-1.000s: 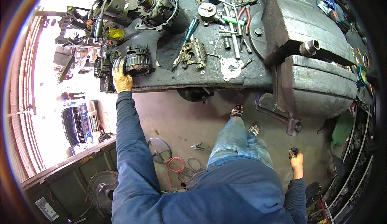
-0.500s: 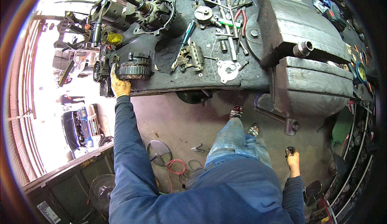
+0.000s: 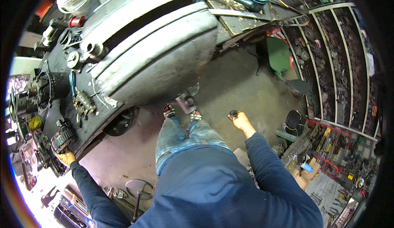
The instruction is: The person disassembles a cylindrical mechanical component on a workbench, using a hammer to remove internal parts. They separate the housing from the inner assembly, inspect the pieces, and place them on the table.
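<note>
My left hand [image 3: 65, 158] reaches to the bench's left end, beside a ring-shaped stator [image 3: 62, 140] with slotted metal edges. Its fingers lie against dark parts there and are partly hidden, so their grip is unclear. My right hand [image 3: 240, 120] is raised over the floor, right of my legs, with its fingers curled closed. Something small and black shows at its fingertips; I cannot make out what it is. Behind the stator, a finned metal part [image 3: 84, 103] and a larger alternator housing [image 3: 49, 84] sit on the dark workbench [image 3: 92, 125].
A huge grey bench vise [image 3: 164, 51] juts over the bench's front edge. A green chair [image 3: 279, 53] stands near shelves [image 3: 328, 64] packed with parts. At lower right are a coiled black cable [image 3: 294, 122] and a tool-strewn surface [image 3: 324, 187]. A round-based stand [image 3: 139, 189] is below the bench.
My view has swung to the right, bringing the shelves and the tool-strewn surface in. My right hand has come up and forward, still closed. My left hand stays beside the stator.
</note>
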{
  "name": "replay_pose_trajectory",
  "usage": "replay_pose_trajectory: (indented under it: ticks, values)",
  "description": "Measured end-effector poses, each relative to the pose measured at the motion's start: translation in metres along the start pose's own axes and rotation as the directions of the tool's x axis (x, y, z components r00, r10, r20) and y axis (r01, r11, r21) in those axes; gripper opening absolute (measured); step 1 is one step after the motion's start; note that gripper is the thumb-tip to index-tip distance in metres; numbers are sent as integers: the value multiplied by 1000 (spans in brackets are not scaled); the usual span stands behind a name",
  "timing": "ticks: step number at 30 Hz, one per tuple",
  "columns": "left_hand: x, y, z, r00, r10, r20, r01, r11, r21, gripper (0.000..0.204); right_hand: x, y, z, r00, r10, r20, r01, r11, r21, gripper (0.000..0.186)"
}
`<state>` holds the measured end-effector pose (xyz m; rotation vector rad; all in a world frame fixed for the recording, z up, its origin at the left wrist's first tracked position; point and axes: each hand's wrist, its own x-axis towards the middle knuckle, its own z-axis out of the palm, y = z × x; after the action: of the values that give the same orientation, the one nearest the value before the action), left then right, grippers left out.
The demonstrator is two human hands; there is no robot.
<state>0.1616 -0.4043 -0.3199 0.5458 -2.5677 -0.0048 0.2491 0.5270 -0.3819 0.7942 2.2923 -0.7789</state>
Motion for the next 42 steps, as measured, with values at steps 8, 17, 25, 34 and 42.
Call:
replay_pose_trajectory:
  ticks: [8, 17, 25, 34, 42]
  values:
    - [-2, -25, 15, 996, -4, 85, -13, 981, 193, 63, 20, 30, -7, 996, 73, -44, -63, 979, 193, 32]
    - [-17, 22, -6, 882, -457, 116, 452, 890, 66, 71, 82, 28, -114, 976, -111, -186, 148, 968, 200, 24]
    - [-181, 198, -24, 659, -640, 395, 565, 768, 302, 43, 124, -142, -304, 391, -816, -426, 828, 514, -225, 27]
    - [-479, 490, -93, 423, -323, 847, 525, 849, 62, 40, 180, -401, -314, 437, -871, -226, 665, 482, -571, 26]
    - [-579, 520, -174, 62, -487, 871, 772, 576, 267, 32, 210, -445, -310, 666, -718, 200, 740, 670, -60, 38]
